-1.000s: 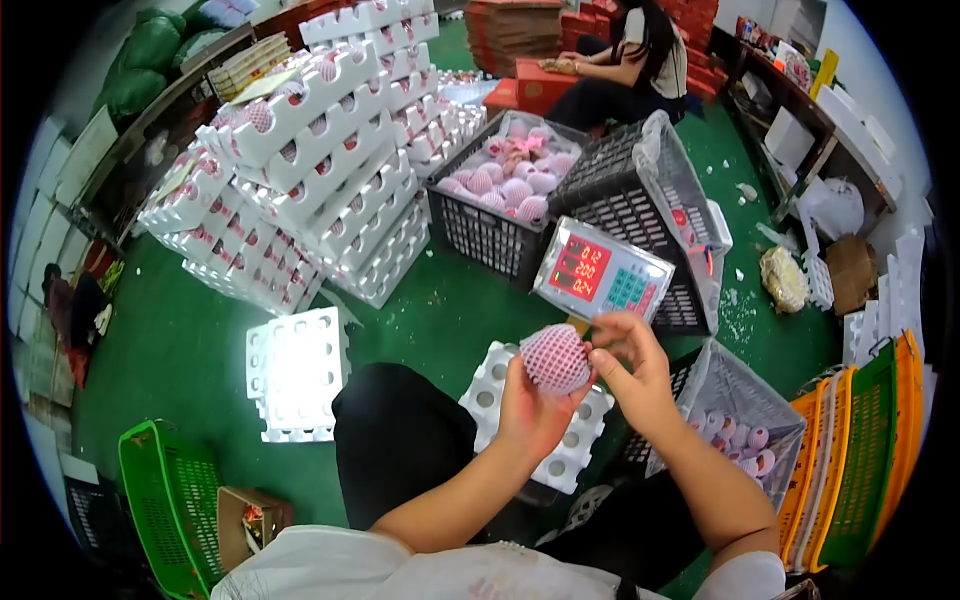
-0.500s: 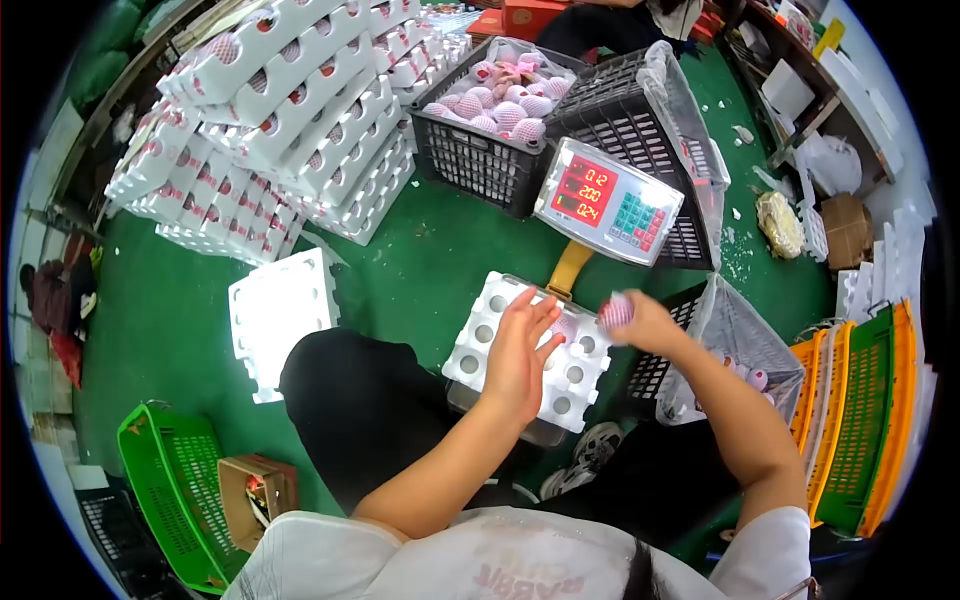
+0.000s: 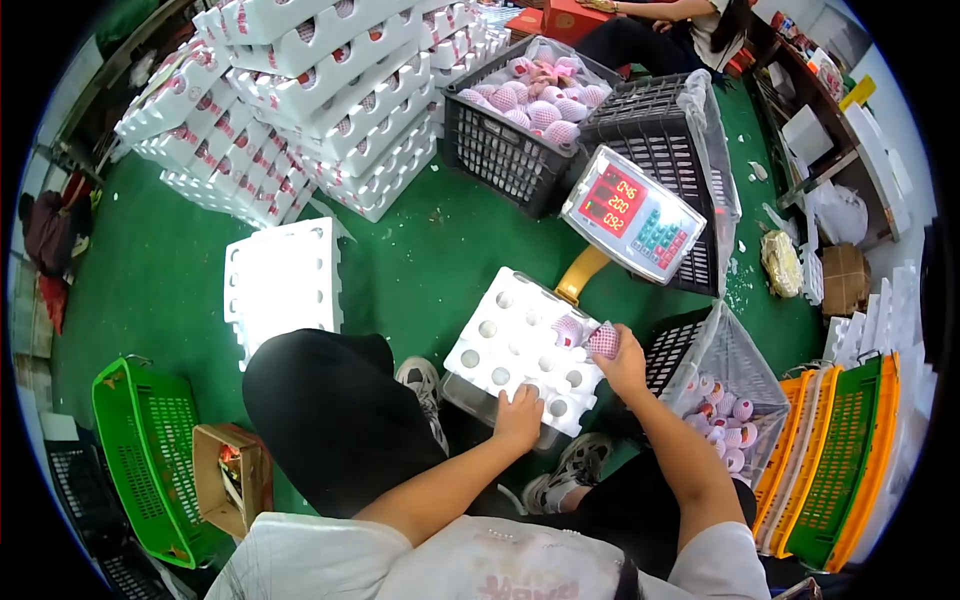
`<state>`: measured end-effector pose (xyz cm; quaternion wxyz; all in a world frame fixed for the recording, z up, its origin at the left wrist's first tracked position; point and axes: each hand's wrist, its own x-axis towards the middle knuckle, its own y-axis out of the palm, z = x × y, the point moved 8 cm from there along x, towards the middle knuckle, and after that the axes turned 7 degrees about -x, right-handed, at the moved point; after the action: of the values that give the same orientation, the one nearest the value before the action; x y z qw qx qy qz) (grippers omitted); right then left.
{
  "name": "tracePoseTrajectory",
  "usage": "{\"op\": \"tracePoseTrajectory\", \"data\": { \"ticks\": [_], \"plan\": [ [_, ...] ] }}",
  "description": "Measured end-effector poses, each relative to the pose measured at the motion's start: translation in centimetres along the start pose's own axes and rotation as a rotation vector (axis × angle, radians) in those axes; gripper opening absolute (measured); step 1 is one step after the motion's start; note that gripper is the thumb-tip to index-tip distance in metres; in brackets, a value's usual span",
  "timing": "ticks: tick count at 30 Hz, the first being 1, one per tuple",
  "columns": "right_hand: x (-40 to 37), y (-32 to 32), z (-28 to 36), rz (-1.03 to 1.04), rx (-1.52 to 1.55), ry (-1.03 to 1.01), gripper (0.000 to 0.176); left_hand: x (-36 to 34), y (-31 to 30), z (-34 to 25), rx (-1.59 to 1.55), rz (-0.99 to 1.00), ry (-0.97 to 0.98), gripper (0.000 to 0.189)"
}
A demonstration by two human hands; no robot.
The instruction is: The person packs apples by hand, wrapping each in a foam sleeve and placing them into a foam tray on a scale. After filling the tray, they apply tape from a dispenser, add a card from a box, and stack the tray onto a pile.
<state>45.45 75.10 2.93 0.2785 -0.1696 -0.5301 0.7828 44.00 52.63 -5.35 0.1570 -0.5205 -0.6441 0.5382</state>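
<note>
A white foam tray [image 3: 487, 327] with round hollows lies on a scale whose yellow neck [image 3: 582, 274] carries a lit display [image 3: 634, 215]. One net-wrapped fruit [image 3: 567, 331] sits in the tray near its upper right edge. Just right of it, my right hand [image 3: 625, 362] grips another fruit in a pink net [image 3: 603, 341] at the tray's right edge. My left hand [image 3: 520, 418] rests on the tray's lower edge with its fingers a little apart, holding nothing.
Stacked foam trays [image 3: 345, 115] stand at the upper left, a white foam piece [image 3: 282, 290] below them. A black crate of wrapped fruit [image 3: 510, 165] is behind the scale; a lined crate [image 3: 725, 385] is at right. A co-worker [image 3: 650, 40] sits at the top.
My left hand has lowered from above the tray to its lower edge. My right hand has brought its fruit down to the tray's right edge. The display's digits differ, and the view has shifted.
</note>
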Motion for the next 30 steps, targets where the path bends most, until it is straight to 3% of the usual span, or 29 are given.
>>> {"op": "tracePoseTrajectory", "data": {
  "ticks": [1,4,7,17,20,26,30],
  "plan": [
    [-0.1,0.0,0.0,0.001,-0.057,-0.02,0.069,-0.1,-0.4,-0.2,-0.006,-0.127,0.019,0.054],
    [-0.2,0.9,0.7,0.005,-0.201,-0.083,0.073,0.1,-0.6,-0.2,-0.075,-0.061,0.002,0.042],
    [-0.3,-0.8,2.6,0.04,-0.301,-0.154,0.069,-0.2,-1.2,-0.4,-0.062,-0.162,0.049,0.033],
    [0.7,3.3,2.1,0.182,-0.529,-0.217,0.062,-0.4,-1.6,-0.8,-0.003,-0.15,0.07,0.033],
    [1.1,2.5,1.8,0.242,-0.412,-0.16,0.061,-0.4,-1.5,-0.8,0.009,-0.138,0.07,0.033],
    [-0.4,1.9,1.8,0.027,-0.262,-0.384,0.05,-0.5,-1.0,-1.1,0.012,-0.129,0.084,0.034],
    [-0.2,2.9,2.7,-0.062,-0.367,-0.489,0.02,-0.4,-1.4,-1.4,0.033,-0.168,0.087,0.036]
  ]
}}
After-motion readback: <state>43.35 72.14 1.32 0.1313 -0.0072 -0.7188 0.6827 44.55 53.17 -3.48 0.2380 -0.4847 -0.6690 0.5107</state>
